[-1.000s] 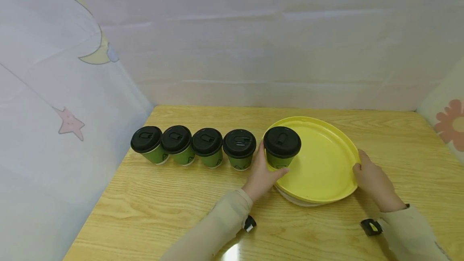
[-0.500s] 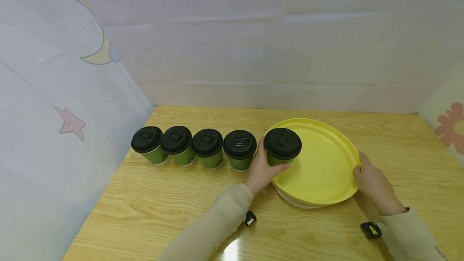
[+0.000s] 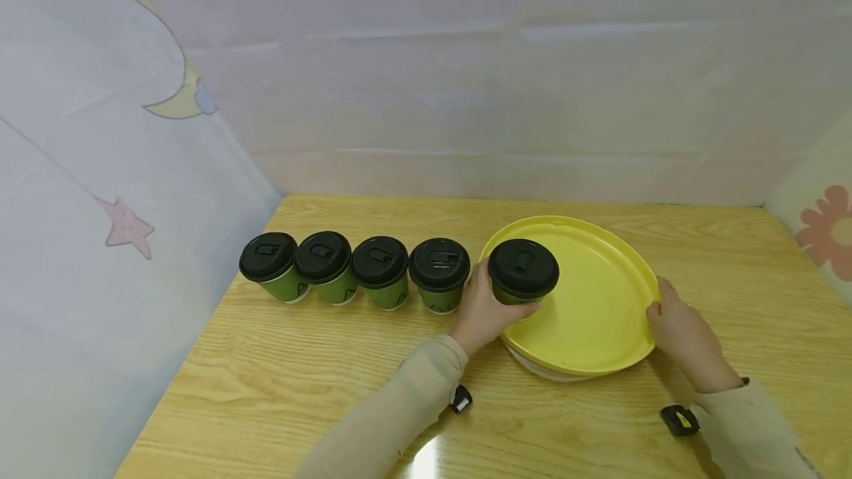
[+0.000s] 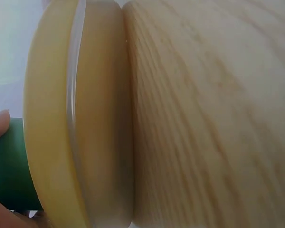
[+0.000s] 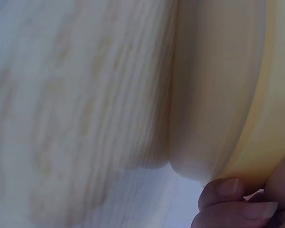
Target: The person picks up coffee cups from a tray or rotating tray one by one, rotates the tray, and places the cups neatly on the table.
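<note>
My left hand [image 3: 481, 316] grips a green paper coffee cup [image 3: 518, 298] with a black lid, its thumb across the near side. The cup stands upright over the left part of a round yellow lid [image 3: 592, 301], which sits on a pale container [image 3: 542, 369]. In the left wrist view the green cup [image 4: 12, 171] meets the yellow lid's top; whether it bears weight there I cannot tell. At the lid's right edge my right hand [image 3: 685, 335] pinches the rim. The right wrist view has its fingers [image 5: 228, 187] against the yellow rim [image 5: 256, 161].
To the left, several matching lidded cups [image 3: 379, 272] stand in a row on the wooden table [image 3: 299, 390]; the nearest one [image 3: 439, 276] is right beside my left hand. A printed cloth [image 3: 426, 109] hangs behind the table and along its sides.
My left hand and the cup have shifted slightly right and toward me over the yellow lid. My right hand keeps its hold on the rim, and the row of cups stays put.
</note>
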The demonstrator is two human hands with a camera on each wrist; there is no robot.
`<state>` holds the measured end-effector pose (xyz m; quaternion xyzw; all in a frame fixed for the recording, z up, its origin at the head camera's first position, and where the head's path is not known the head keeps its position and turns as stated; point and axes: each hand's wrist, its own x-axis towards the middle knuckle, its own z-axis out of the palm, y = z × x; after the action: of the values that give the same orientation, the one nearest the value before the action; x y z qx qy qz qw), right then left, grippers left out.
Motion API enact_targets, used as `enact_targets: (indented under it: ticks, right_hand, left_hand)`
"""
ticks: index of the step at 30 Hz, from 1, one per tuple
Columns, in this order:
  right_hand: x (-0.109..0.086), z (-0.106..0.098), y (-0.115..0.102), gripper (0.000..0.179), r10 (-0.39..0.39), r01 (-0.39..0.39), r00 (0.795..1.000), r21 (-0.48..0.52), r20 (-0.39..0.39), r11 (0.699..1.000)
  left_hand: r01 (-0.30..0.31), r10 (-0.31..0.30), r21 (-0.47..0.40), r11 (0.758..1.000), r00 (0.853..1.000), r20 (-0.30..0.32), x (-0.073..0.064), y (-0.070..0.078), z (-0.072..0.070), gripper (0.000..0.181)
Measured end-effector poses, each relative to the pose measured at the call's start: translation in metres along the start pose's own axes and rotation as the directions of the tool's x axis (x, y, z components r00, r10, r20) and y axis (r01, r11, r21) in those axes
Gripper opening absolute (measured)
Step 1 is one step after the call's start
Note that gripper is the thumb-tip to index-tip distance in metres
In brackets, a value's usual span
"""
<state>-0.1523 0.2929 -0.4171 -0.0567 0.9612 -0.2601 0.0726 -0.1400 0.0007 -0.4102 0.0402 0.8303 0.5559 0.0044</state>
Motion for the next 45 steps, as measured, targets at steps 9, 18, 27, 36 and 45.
enact_targets:
  ticks: [9, 18, 27, 36, 45]
  right_hand:
    - [0.0, 0.0, -0.002, 0.054, 0.003, -0.003, 1.0, -0.001, 0.007, 1.0]
    - [0.0, -0.001, -0.003, 0.056, 0.021, -0.021, 1.0, 0.003, 0.016, 1.0]
    - [-0.002, -0.001, -0.004, 0.055, 0.011, -0.011, 1.0, 0.003, 0.008, 1.0]
    - [-0.003, -0.001, -0.005, 0.055, 0.011, -0.011, 1.0, 0.004, 0.008, 1.0]
    - [-0.003, -0.002, -0.005, 0.055, 0.019, -0.019, 1.0, 0.003, 0.017, 1.0]
  left_hand:
    - [-0.032, 0.04, -0.178, 0.984, 0.998, 0.042, -0.008, 0.009, 0.002, 0.098]
    - [-0.22, 0.233, -0.209, 0.953, 0.972, 0.041, -0.02, 0.027, -0.006, 0.094]
    - [-0.251, 0.255, -0.212, 0.945, 0.967, -0.012, -0.028, 0.03, -0.014, 0.093]
    - [-0.172, 0.167, -0.169, 0.97, 0.985, -0.047, -0.039, 0.028, -0.021, 0.096]
    - [-0.205, 0.197, -0.214, 0.955, 0.979, -0.059, -0.046, 0.022, -0.028, 0.097]
